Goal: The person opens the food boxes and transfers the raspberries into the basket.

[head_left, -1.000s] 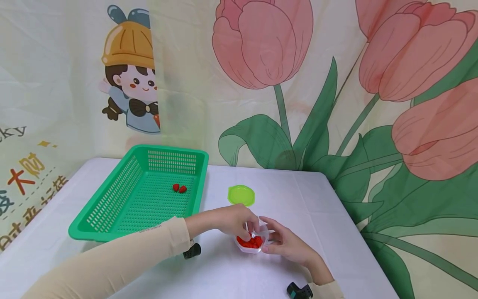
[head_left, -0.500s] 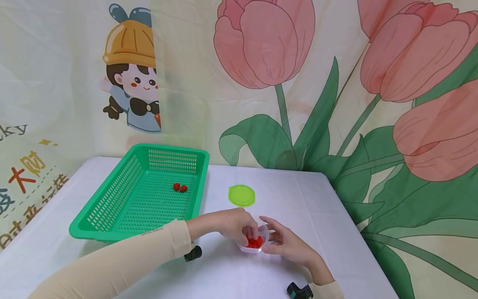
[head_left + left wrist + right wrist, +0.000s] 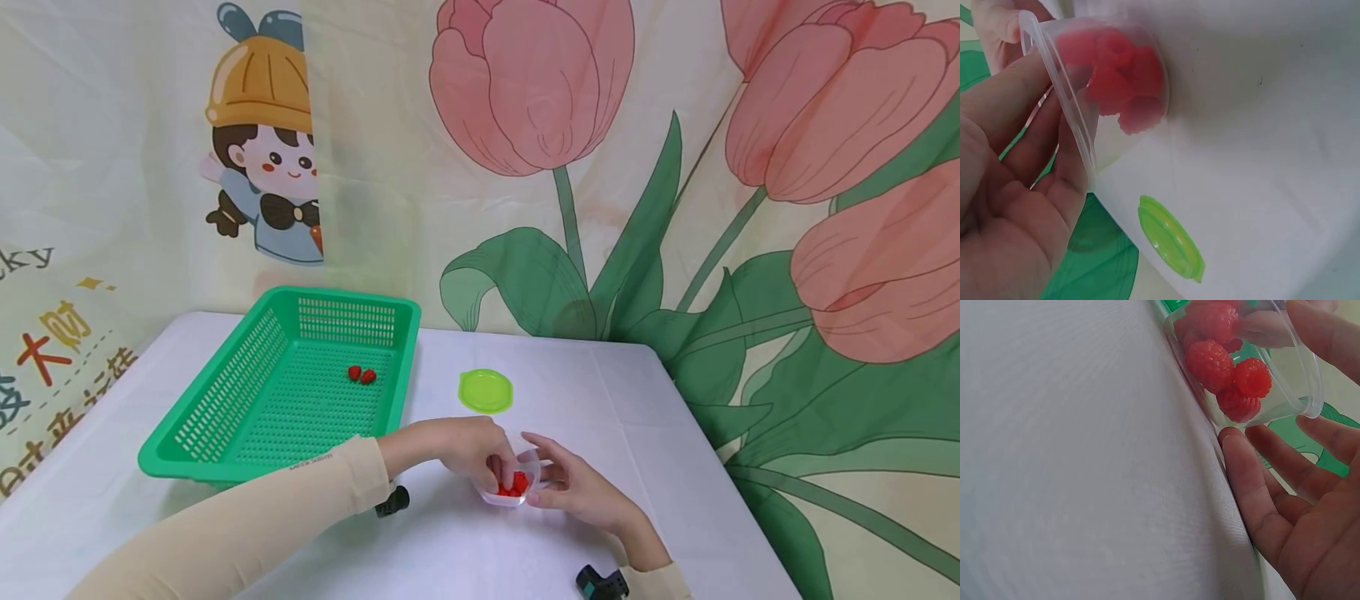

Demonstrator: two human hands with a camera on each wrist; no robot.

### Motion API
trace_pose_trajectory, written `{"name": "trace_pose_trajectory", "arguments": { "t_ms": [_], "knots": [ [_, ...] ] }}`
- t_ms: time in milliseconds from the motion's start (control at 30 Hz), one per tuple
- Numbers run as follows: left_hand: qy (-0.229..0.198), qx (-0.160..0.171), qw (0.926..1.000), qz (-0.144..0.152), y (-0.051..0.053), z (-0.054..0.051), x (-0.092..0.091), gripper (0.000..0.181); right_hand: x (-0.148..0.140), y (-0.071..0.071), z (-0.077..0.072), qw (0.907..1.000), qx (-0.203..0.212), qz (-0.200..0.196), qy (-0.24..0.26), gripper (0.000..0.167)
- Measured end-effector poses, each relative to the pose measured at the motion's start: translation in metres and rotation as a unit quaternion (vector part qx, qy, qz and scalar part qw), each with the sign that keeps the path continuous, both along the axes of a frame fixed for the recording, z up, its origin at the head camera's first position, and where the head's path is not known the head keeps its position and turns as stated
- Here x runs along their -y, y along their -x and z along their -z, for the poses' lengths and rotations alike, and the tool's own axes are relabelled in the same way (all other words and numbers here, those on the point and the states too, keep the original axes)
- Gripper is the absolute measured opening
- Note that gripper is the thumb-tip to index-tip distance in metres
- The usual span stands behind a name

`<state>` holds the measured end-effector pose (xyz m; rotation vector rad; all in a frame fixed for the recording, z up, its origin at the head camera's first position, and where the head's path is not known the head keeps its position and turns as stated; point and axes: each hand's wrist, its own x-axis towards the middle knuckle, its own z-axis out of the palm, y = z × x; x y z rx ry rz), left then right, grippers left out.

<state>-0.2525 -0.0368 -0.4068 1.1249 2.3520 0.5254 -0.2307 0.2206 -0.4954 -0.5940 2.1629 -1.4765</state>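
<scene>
A clear plastic cup (image 3: 510,501) stands on the white table with several red raspberries (image 3: 521,482) inside. My left hand (image 3: 468,446) reaches into it from the left, fingers bent down among the berries. Through the cup wall in the left wrist view, fingertips of the left hand (image 3: 1016,206) lie against the raspberries (image 3: 1110,87); whether they pinch one is hidden. On the cup's right side, my right hand (image 3: 577,493) steadies it between thumb and fingers. The right wrist view shows the right hand (image 3: 1310,519) at the base and rim of the cup (image 3: 1285,409).
A green slotted basket (image 3: 410,367) sits at the left, two dark red berries (image 3: 362,375) on its floor. The bright green lid (image 3: 486,391) lies flat behind the cup. Behind the table hangs a printed cloth (image 3: 375,167) with tulips and a cartoon figure.
Over the last second my left hand has dipped deeper into the cup, and its fingers now cover more berries on the left side. My right hand has kept its place.
</scene>
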Motion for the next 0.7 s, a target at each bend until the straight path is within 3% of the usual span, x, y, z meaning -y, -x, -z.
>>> {"name": "trace_pose_trajectory", "arguments": {
  "t_ms": [400,700],
  "knots": [
    [0.002,0.002,0.9996,0.029,0.0062,0.0008,0.002,0.012,0.0006,0.0,-0.001,0.9999,0.0,-0.006,0.01,0.083],
    [0.011,0.018,0.9987,0.047,0.0075,-0.0045,0.0047,0.013,0.0004,0.0005,0.0006,0.9999,-0.008,-0.009,0.007,0.083]
  ]
}}
